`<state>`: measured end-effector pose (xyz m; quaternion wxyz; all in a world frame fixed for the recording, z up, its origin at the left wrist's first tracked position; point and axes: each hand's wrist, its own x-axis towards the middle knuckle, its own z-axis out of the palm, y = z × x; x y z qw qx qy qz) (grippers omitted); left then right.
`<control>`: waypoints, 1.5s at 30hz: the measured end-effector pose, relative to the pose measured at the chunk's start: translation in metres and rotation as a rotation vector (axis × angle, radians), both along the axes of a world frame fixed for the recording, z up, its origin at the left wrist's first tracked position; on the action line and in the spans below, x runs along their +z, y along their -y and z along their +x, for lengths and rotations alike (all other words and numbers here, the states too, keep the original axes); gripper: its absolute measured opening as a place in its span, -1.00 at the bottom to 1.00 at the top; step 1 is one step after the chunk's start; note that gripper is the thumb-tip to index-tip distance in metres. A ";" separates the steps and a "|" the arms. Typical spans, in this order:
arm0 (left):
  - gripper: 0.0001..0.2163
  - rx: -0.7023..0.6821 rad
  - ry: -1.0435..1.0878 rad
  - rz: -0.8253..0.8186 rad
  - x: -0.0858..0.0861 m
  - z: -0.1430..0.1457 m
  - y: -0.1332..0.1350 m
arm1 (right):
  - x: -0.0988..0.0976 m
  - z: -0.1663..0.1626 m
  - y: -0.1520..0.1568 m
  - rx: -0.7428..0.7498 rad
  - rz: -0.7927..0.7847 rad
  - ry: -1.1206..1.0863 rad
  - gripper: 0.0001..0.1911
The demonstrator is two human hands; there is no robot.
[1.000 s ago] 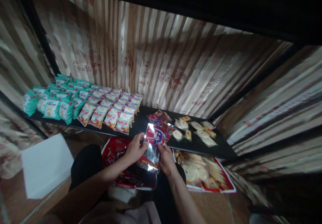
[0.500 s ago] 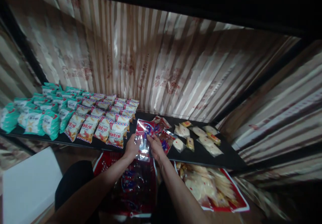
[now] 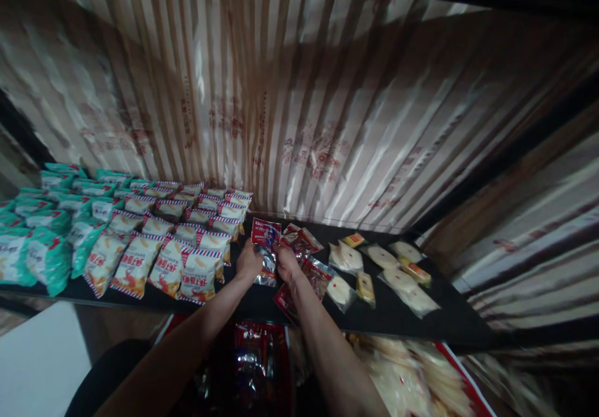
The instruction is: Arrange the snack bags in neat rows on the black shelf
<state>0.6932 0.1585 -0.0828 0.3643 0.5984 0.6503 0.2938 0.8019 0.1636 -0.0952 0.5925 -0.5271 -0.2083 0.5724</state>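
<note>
Both hands are reaching further in than half a second ago, and the red-and-clear snack packet [image 3: 264,242] they are carrying is now sitting over the black shelf [image 3: 449,326] rather than at its front edge. Fingers [image 3: 255,256] of the left hand [image 3: 247,263] are curling closed around the packet's left edge, pinching it. Those of the right hand [image 3: 286,264] are closing on its right edge, thumb and fingertips pressed against the clear lower half. The packet is standing nearly upright between the two hands, its red printed top pointing toward the striped backdrop [image 3: 290,111].

Just right of the hands, more red packets [image 3: 306,241] are lying loose on the shelf, and beyond them clear packets of pale cakes [image 3: 347,257] are spreading out. Left of the hands, red-and-blue striped snack bags [image 3: 196,272] are leaning in rows, with teal bags [image 3: 44,256] further left. Below the shelf, a red basket [image 3: 255,361] is showing between the forearms.
</note>
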 end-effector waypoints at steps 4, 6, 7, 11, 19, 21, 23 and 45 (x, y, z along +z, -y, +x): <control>-0.63 -0.087 0.065 -0.010 -0.006 0.021 0.003 | -0.003 0.028 0.016 -0.030 -0.006 0.038 -0.92; -0.64 -0.117 0.094 -0.002 -0.009 0.032 0.005 | -0.003 0.042 0.023 -0.070 -0.015 0.078 -0.89; -0.63 -0.114 0.099 -0.003 -0.010 0.036 0.005 | -0.003 0.047 0.026 -0.096 -0.021 0.105 -0.86; -0.55 -0.044 0.116 0.020 -0.011 0.044 -0.003 | -0.004 0.054 0.023 -0.184 -0.011 0.217 -0.74; -0.59 0.072 -0.020 0.074 0.002 0.033 -0.044 | -0.016 0.028 -0.037 -0.111 0.120 0.661 -0.60; -0.62 0.094 -0.077 0.109 0.002 0.029 -0.053 | -0.018 0.023 -0.056 -0.071 0.100 0.780 -0.55; -0.63 0.109 -0.144 0.158 -0.001 0.027 -0.058 | -0.022 0.019 -0.072 -0.036 0.077 0.868 -0.51; -0.50 0.028 -0.088 0.274 -0.045 0.017 -0.038 | -0.050 -0.019 -0.116 -0.119 0.394 1.311 -0.61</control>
